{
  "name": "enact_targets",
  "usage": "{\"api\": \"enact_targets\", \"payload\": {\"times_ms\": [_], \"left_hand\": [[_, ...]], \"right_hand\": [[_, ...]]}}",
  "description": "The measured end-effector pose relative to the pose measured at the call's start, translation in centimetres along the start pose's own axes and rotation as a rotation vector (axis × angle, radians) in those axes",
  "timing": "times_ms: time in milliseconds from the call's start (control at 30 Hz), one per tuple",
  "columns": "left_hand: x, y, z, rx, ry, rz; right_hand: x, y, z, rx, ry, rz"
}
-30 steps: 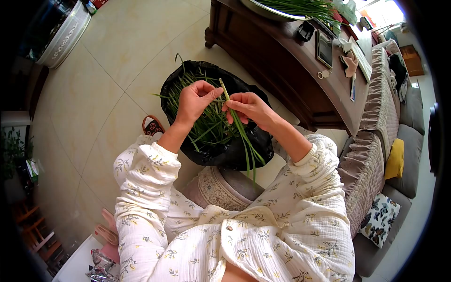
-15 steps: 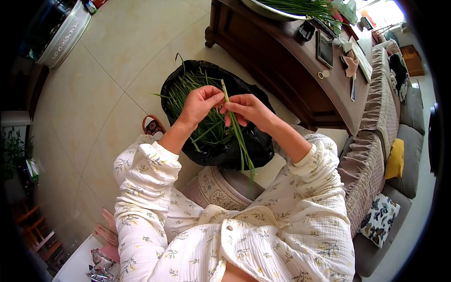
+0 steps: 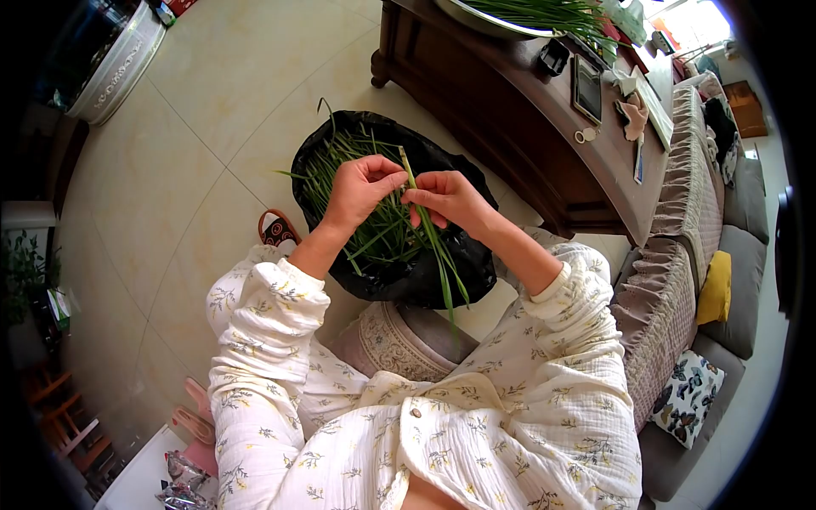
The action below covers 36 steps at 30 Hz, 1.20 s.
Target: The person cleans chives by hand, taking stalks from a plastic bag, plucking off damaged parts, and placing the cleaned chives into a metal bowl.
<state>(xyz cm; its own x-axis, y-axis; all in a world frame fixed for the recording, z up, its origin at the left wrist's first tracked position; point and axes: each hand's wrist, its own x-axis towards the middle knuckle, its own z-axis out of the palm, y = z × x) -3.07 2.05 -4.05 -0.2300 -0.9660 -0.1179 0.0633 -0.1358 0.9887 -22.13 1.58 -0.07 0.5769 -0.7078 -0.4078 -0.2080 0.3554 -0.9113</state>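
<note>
Above a black plastic bag [image 3: 463,276] full of long green stalks [image 3: 387,238], both my hands meet at one thin bunch. My right hand [image 3: 455,202] is closed round the green stalk [image 3: 442,259], whose pale end points up and whose leaves hang down over the bag's near edge. My left hand [image 3: 361,194] is pinched at the pale end's left side; what its fingertips hold, if anything, is too small to make out.
A dark wooden table [image 3: 510,93] at the upper right bears a metal basin [image 3: 493,25] of green stalks, a tablet [image 3: 586,87] and small items. A sofa with a yellow cushion [image 3: 714,287] is at the right. A patterned stool [image 3: 395,340] stands between my legs.
My left hand has moved slightly down from the top of the stalk. My right hand has stayed closed on the stalk, and the hanging leaves have swung a little.
</note>
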Motion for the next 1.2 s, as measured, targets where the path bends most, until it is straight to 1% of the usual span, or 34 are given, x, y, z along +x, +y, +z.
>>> {"api": "enact_targets", "payload": {"times_ms": [133, 233, 333, 433, 533, 633, 733, 833, 867, 967, 1067, 1167, 1200], "left_hand": [[-0.1, 0.2, 0.2, 0.061, 0.026, 0.042], [-0.2, 1.0, 0.3, 0.17, 0.075, 0.147], [0.0, 1.0, -0.2, 0.331, 0.175, 0.267], [0.3, 1.2, -0.8, 0.425, 0.258, 0.315], [0.6, 0.9, -1.7, 0.475, 0.324, 0.295], [0.8, 0.6, -2.4, 0.556, 0.324, 0.254], [0.2, 0.4, -2.3, 0.712, 0.173, 0.128], [0.0, -0.1, -1.2, 0.698, 0.188, 0.232], [0.1, -0.4, -1.0, 0.693, 0.24, 0.307], [0.2, 0.4, -1.2, 0.648, 0.132, 0.268], [0.1, 0.9, -0.4, 0.6, 0.148, 0.256], [0.4, 0.1, -0.6, 0.615, 0.136, 0.385], [0.4, 0.3, -0.5, 0.571, 0.142, 0.354]], "right_hand": [[0.0, -0.1, 0.0, -0.049, 0.017, 0.02], [-0.2, -0.3, 0.0, -0.031, -0.002, 0.015], [-0.1, -0.2, 0.0, -0.004, -0.025, 0.035], [-0.2, -0.2, -0.1, 0.015, -0.055, 0.051], [-0.4, -0.4, -0.1, 0.036, -0.079, 0.059], [-0.5, -0.6, -0.2, 0.046, -0.086, 0.064], [-0.6, -0.8, -0.3, 0.052, -0.066, 0.044], [-0.7, -1.0, -0.4, 0.072, -0.053, 0.033], [-0.7, -1.0, -0.4, 0.076, -0.053, 0.034], [-0.7, -0.9, -0.5, 0.086, -0.052, 0.032], [-0.7, -0.6, -0.5, 0.085, -0.059, 0.022], [-0.5, -0.4, -0.6, 0.079, -0.072, 0.006], [-0.5, -0.3, -0.6, 0.079, -0.073, 0.005]]}}
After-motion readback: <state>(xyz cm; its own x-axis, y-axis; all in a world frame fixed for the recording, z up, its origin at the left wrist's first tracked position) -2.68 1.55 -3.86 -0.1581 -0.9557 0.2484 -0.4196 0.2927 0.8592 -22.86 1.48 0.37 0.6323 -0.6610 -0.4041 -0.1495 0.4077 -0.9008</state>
